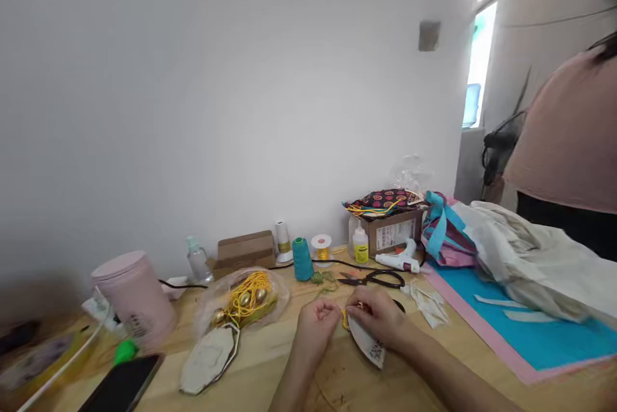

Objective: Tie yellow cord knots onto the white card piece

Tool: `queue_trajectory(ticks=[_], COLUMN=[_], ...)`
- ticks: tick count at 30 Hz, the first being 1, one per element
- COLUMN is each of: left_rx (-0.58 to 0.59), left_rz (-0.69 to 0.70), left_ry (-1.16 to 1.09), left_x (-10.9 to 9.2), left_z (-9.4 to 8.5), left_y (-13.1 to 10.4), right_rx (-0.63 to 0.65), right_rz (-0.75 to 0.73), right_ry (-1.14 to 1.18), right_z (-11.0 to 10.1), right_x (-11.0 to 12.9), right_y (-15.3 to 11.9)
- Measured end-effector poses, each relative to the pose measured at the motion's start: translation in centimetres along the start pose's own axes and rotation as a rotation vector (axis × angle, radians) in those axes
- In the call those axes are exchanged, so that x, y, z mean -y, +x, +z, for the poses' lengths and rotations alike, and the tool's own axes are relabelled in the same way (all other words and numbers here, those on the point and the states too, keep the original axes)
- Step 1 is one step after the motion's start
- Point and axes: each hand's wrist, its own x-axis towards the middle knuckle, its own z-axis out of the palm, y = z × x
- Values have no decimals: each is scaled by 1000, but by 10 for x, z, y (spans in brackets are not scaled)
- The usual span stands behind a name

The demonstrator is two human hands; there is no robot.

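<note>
My right hand (pixel 378 315) grips a whitish, leaf-shaped fabric piece (pixel 367 342) with dark print near its lower end. A bit of yellow cord (pixel 344 319) shows at its upper edge, between my two hands. Close beside it, the fingers of my left hand (pixel 315 325) are pinched together; whatever they hold is too small to make out. Black-handled scissors (pixel 373 279) lie just beyond my hands. Farther left, a stack of off-white, leaf-shaped pieces (pixel 208 360) rests on the wooden table.
A plastic bag (pixel 250 299) holds yellow cords and gold beads. Behind stand a teal thread cone (pixel 302 259), a yellow-labelled glue bottle (pixel 360 245), a glue gun (pixel 399 260) and a cardboard box (pixel 393 232). White scraps (pixel 429 304) lie right. A phone (pixel 123 384) sits left. Another person (pixel 569 129) stands right.
</note>
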Motion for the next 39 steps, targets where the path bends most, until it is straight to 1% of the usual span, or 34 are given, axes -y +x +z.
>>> queue_trajectory(ticks=[6,9,14,19,25,32,39], left_rx=[15,25,102,48,28,26,44], left_rz=[-7,-34,-40,5,-2,31,74], left_ry=[51,37,-20,107,143,155,176], left_x=[3,4,5,6,4,6,4], left_z=[0,0,-1,0,1,0,1], left_y=[0,0,0,-1,-2,-1,-3], right_rx=[5,6,15,12,-12,1,-20], right_rz=[13,14,18,40,69,59,52], right_ry=[-23,-18,-26,-100,-242,-264,-198], right_z=[1,1,-1,2,5,1,0], right_x=[3,5,5,6,11,13,7], right_y=[2,2,2,1,0,0,1])
